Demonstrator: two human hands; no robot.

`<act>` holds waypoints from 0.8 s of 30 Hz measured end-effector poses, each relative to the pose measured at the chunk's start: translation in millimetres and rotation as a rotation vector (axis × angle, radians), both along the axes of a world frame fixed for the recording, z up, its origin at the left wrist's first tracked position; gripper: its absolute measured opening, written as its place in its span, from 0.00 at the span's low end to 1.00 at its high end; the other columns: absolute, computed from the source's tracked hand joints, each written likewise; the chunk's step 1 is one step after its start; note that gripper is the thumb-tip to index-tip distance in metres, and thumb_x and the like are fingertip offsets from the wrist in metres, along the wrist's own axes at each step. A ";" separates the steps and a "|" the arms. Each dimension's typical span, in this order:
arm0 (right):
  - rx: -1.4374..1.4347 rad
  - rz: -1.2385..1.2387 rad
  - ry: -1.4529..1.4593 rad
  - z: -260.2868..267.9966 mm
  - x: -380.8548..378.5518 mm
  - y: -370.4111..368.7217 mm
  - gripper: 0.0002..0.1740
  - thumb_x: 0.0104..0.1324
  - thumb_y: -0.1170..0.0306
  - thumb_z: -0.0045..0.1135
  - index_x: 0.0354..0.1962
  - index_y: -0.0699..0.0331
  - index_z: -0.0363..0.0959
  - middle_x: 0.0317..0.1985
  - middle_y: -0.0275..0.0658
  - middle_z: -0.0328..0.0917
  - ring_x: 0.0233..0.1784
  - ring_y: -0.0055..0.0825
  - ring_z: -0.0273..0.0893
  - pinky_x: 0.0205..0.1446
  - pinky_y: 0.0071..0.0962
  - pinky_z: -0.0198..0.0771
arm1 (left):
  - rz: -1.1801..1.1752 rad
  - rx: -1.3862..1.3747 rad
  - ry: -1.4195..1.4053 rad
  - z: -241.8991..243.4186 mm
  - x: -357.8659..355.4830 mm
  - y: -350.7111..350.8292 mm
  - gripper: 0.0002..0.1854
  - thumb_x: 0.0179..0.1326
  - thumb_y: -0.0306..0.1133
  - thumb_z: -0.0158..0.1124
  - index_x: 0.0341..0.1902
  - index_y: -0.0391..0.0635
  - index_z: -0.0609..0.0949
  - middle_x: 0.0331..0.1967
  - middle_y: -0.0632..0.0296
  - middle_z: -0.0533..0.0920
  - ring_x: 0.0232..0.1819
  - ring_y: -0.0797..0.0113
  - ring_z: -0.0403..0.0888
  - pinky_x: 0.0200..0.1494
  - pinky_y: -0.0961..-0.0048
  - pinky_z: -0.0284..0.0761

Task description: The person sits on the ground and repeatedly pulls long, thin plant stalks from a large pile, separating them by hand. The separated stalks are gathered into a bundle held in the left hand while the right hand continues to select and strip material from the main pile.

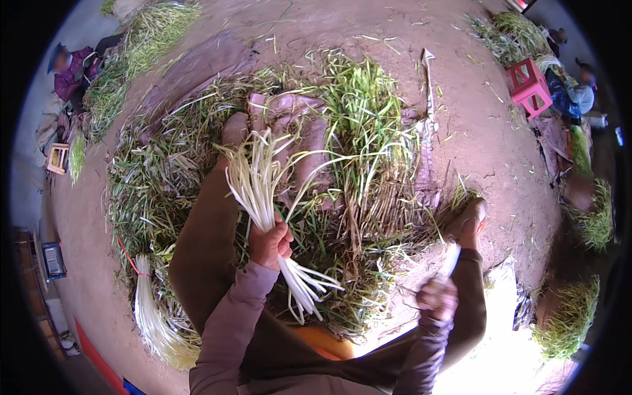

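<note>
My left hand (270, 243) is closed around a bunch of long pale chive-like stalks (259, 190). Their yellowish leaf tips fan out away from me, and the white ends (305, 284) hang towards my lap. Out to the right, above my leg, my right hand (438, 297) grips a pale, blade-like object (450, 260); motion blur hides its exact kind. Between my legs lies a heap of uncleaned green-leaved stalks (368, 128), with brown, dry lower ends pointing towards me. Left of my left leg lies a white bundle (148, 301) bound with a red tie.
Leaf trimmings (163, 168) cover the ground on the left. A pinkish sack (313, 143) lies under the heap. At upper right stands a pink plastic stool (531, 89) near a seated person (577, 94). Another person (74, 74) sits at upper left beside green stalks (118, 79).
</note>
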State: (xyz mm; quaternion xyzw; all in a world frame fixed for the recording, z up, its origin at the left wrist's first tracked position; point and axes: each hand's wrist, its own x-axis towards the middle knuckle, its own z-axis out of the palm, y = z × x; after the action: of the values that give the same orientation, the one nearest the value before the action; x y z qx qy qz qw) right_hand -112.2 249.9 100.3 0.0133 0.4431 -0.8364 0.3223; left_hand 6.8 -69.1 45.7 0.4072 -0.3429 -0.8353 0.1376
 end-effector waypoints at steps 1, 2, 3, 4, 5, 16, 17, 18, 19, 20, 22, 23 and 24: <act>0.236 0.232 -0.033 -32.7 0.7 5.3 0.14 0.58 0.63 0.48 0.33 0.67 0.67 0.23 0.32 0.66 0.21 0.19 0.63 0.24 0.18 0.58 | -0.003 0.022 0.007 2.9 -3.5 1.7 0.08 0.54 0.28 0.56 0.35 0.51 0.67 0.16 0.63 0.71 0.09 0.80 0.58 0.10 0.80 0.55; 0.904 0.627 0.430 -61.9 7.5 -0.6 0.14 0.56 0.64 0.49 0.37 0.64 0.68 0.28 0.37 0.70 0.27 0.25 0.68 0.32 0.22 0.63 | -0.002 0.041 0.007 6.8 -5.6 3.1 0.08 0.53 0.28 0.57 0.35 0.50 0.68 0.16 0.63 0.71 0.08 0.80 0.58 0.10 0.80 0.55; 1.510 1.064 0.952 -89.8 13.8 -6.3 0.16 0.55 0.65 0.50 0.41 0.62 0.69 0.34 0.42 0.74 0.33 0.31 0.74 0.41 0.25 0.68 | -0.002 0.063 0.008 7.2 -7.7 4.2 0.09 0.53 0.27 0.57 0.35 0.49 0.68 0.15 0.62 0.71 0.08 0.80 0.58 0.10 0.80 0.55; 1.783 1.279 0.908 -117.6 21.5 -8.2 0.21 0.54 0.57 0.51 0.43 0.56 0.67 0.37 0.47 0.73 0.41 0.42 0.72 0.43 0.39 0.68 | -0.036 0.071 0.028 2.3 -6.9 3.5 0.12 0.53 0.32 0.60 0.40 0.48 0.69 0.16 0.63 0.70 0.09 0.79 0.58 0.11 0.80 0.55; 1.630 1.215 0.962 -123.1 20.1 -21.0 0.17 0.56 0.61 0.48 0.43 0.55 0.68 0.40 0.42 0.74 0.39 0.35 0.74 0.39 0.34 0.70 | -0.038 0.080 -0.008 3.0 -2.1 2.7 0.14 0.53 0.33 0.61 0.41 0.48 0.69 0.16 0.63 0.70 0.09 0.79 0.58 0.11 0.80 0.55; 1.258 0.448 0.977 -195.2 -51.3 -110.5 0.15 0.58 0.60 0.42 0.35 0.59 0.73 0.30 0.45 0.76 0.32 0.41 0.75 0.36 0.36 0.70 | -0.086 0.178 0.095 29.1 -11.6 6.2 0.11 0.53 0.35 0.61 0.36 0.47 0.71 0.15 0.65 0.71 0.08 0.78 0.62 0.11 0.80 0.60; 1.357 0.556 0.926 -201.2 -53.7 -113.9 0.16 0.58 0.59 0.42 0.36 0.59 0.73 0.31 0.45 0.76 0.34 0.42 0.74 0.37 0.38 0.70 | -0.033 0.138 0.128 36.6 -12.5 5.6 0.12 0.53 0.34 0.61 0.36 0.46 0.70 0.15 0.65 0.71 0.08 0.78 0.62 0.11 0.80 0.61; 1.445 0.671 0.871 -201.6 -52.2 -124.7 0.16 0.57 0.58 0.43 0.36 0.59 0.72 0.32 0.46 0.76 0.35 0.44 0.74 0.38 0.40 0.69 | -0.014 0.036 0.146 40.8 -10.8 2.5 0.12 0.53 0.34 0.60 0.37 0.47 0.69 0.15 0.65 0.70 0.08 0.78 0.61 0.11 0.80 0.60; 1.532 0.786 0.812 -201.3 -50.0 -134.3 0.17 0.57 0.57 0.44 0.36 0.59 0.72 0.33 0.47 0.75 0.36 0.46 0.73 0.39 0.42 0.68 | 0.003 -0.065 0.164 43.7 -9.5 -1.1 0.12 0.54 0.35 0.59 0.37 0.47 0.68 0.14 0.66 0.69 0.08 0.79 0.60 0.11 0.80 0.59; 1.584 0.842 0.722 -200.2 -47.2 -141.6 0.19 0.55 0.53 0.47 0.36 0.58 0.72 0.34 0.46 0.75 0.38 0.45 0.73 0.40 0.42 0.68 | 0.066 -0.081 0.217 45.7 -9.2 -3.9 0.11 0.53 0.31 0.60 0.36 0.44 0.68 0.14 0.63 0.70 0.09 0.77 0.62 0.10 0.81 0.60; 1.579 0.768 0.770 -212.3 -42.4 -143.0 0.18 0.55 0.54 0.48 0.36 0.58 0.72 0.33 0.46 0.75 0.38 0.45 0.73 0.40 0.42 0.68 | 0.111 -0.197 0.192 45.4 -9.2 -4.5 0.12 0.54 0.32 0.60 0.37 0.45 0.67 0.14 0.64 0.70 0.08 0.78 0.62 0.10 0.81 0.60; 1.578 0.729 0.792 -217.8 -40.6 -142.6 0.18 0.54 0.55 0.48 0.35 0.58 0.72 0.33 0.46 0.75 0.38 0.45 0.73 0.40 0.42 0.68 | 0.132 -0.254 0.180 45.1 -9.4 -3.9 0.13 0.54 0.32 0.59 0.38 0.45 0.67 0.14 0.65 0.70 0.08 0.78 0.61 0.10 0.82 0.60; 1.549 0.717 0.810 -217.8 -40.5 -142.2 0.17 0.54 0.56 0.48 0.35 0.58 0.72 0.32 0.46 0.76 0.37 0.45 0.73 0.39 0.42 0.68 | 0.151 -0.297 0.182 44.2 -8.6 -3.0 0.13 0.53 0.32 0.60 0.38 0.45 0.67 0.14 0.65 0.70 0.08 0.78 0.62 0.10 0.82 0.61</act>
State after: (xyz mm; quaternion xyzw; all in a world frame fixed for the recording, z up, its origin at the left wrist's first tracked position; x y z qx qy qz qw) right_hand -152.7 107.7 -117.5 -0.2051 0.9314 -0.1010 0.2833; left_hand -1.8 -72.2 89.9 0.3297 -0.4169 -0.7962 0.2891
